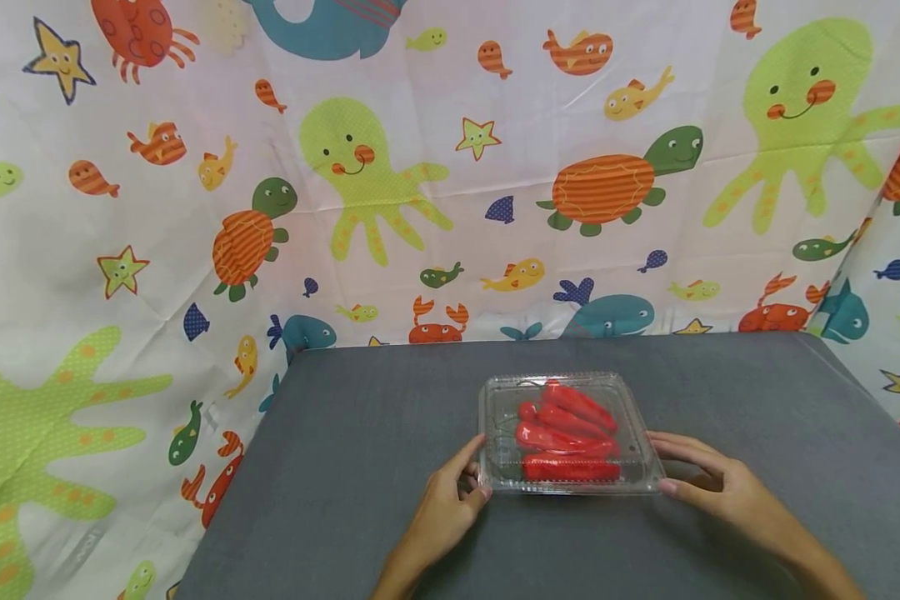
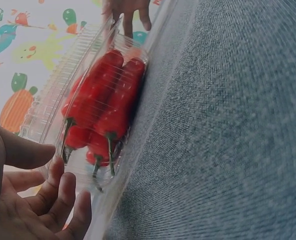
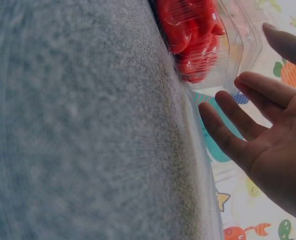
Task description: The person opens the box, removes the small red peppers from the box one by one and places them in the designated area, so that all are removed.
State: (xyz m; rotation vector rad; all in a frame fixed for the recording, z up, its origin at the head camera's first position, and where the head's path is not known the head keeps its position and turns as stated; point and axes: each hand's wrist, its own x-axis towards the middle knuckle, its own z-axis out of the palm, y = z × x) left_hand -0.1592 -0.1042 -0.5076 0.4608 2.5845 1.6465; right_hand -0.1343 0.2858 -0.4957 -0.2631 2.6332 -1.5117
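A clear plastic clamshell box [image 1: 498,400] lies closed on the grey table [image 1: 375,417], with several red chili peppers [image 1: 566,433] inside. My left hand [image 1: 476,471] lies at the box's left end, thumb along the side and fingers loosely curled against the near corner. In the left wrist view the left hand [image 2: 52,175] touches the end of the box [image 2: 47,100], where the green stems of the peppers [image 2: 102,100] point. My right hand [image 1: 675,467] is at the right end with straight fingers. In the right wrist view the right hand [image 3: 253,82] is spread beside the box [image 3: 238,40], just apart from it.
A sheet printed with sea animals [image 1: 435,167] hangs behind and to both sides of the table. The table's left edge [image 1: 247,450] runs diagonally; its far edge lies just behind the box. Grey cloth [image 3: 77,125] stretches bare all around the box.
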